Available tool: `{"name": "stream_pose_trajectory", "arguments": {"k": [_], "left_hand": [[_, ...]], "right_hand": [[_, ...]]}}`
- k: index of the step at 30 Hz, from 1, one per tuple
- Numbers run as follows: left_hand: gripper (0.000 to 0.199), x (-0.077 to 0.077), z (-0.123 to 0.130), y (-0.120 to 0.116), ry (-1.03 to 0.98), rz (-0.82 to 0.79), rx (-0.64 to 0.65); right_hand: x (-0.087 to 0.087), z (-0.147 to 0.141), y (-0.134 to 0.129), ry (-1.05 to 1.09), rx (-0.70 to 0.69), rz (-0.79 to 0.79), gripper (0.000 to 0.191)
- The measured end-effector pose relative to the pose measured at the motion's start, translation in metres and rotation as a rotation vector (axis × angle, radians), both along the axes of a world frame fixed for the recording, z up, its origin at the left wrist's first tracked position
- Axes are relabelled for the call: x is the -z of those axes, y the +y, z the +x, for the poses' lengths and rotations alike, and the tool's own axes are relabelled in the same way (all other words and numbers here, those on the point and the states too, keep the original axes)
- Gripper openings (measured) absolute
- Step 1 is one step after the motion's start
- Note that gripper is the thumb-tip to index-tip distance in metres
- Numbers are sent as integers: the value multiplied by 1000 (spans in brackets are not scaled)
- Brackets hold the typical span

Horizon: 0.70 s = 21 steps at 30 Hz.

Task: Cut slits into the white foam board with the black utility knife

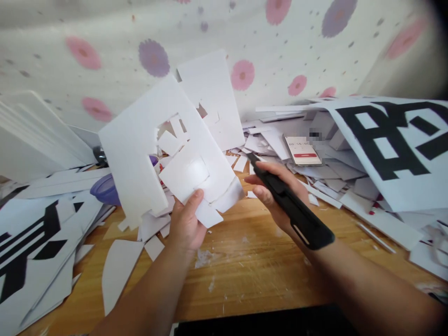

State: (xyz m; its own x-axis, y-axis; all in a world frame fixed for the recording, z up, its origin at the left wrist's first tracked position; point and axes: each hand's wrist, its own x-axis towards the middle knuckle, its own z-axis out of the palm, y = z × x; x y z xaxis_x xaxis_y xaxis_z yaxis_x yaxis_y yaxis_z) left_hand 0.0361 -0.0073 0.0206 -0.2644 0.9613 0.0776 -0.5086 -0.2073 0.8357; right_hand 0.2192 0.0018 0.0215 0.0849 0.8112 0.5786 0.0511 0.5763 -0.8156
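Right hand (277,213) holds black cutter (291,201), long axis pointing forward-left.

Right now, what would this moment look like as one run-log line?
left hand: gripping white cut-out board | right hand: holding black cutter-like tool | nearby: phone | surface: wooden table

Left hand (189,224): fingers hidden behind board (184,168), thumb excepted. Bowl (104,189): partly concealed by larger board (128,135). Phone (301,149): digits too small to read reliably. Lettered sheet (395,140): cut off by right edge. Black object (262,322): cropped below, unidentifiable.
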Motion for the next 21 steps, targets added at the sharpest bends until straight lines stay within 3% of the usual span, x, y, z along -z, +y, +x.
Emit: {"name": "stream_pose_trajectory", "arguments": {"k": [3, 9, 15, 21], "left_hand": [[39, 0, 6, -6, 5, -23, 63], [44, -5, 2, -8, -108, 19, 150], [46, -7, 4, -3, -87, -104, -16], [47, -8, 11, -4, -77, -90, -154]], "right_hand": [[5, -2, 5, -26, -120, -39, 30], [8, 5, 7, -78, -170, -91, 26], [8, 3, 8, -125, -142, -51, 25], [17, -16, 3, 26, -147, -57, 23]]}}
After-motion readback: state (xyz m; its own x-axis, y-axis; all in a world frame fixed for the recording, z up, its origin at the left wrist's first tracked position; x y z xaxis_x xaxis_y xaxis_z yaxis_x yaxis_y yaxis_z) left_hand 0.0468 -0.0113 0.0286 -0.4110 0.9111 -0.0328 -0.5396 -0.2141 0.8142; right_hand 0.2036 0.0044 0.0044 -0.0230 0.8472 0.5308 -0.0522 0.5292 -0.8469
